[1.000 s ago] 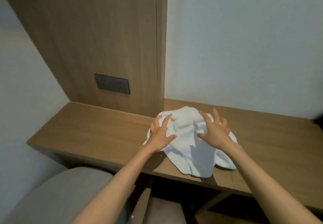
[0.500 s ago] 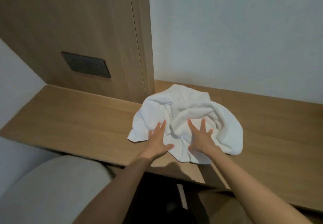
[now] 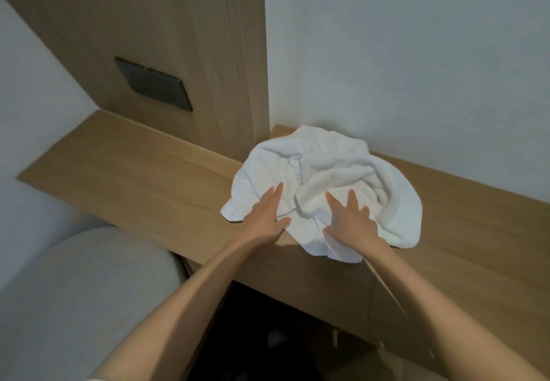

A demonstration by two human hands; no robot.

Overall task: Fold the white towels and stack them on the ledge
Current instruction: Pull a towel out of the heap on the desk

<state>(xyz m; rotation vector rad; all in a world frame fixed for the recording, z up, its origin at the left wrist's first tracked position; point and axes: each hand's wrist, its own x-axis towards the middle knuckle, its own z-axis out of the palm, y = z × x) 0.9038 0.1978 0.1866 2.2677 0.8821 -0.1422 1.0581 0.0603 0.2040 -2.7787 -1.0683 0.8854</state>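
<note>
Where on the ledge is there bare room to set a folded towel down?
Two patches of the ledge are bare: the stretch left of the crumpled towel, below the socket plate, and the stretch right of it along the white wall. The middle is crowded: the left hand and right hand lie flat on the towel.

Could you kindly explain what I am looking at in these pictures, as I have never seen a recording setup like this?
There is no machine here: a person wears a wide-angle camera on the head, looking forward and down at their own work. A crumpled white towel lies on a wooden ledge by the wall. The left hand and right hand rest flat on its near part with fingers straight; neither grips anything. Behind, a dark socket plate sits in a wooden panel, and a grey rounded seat shows at lower left.
</note>
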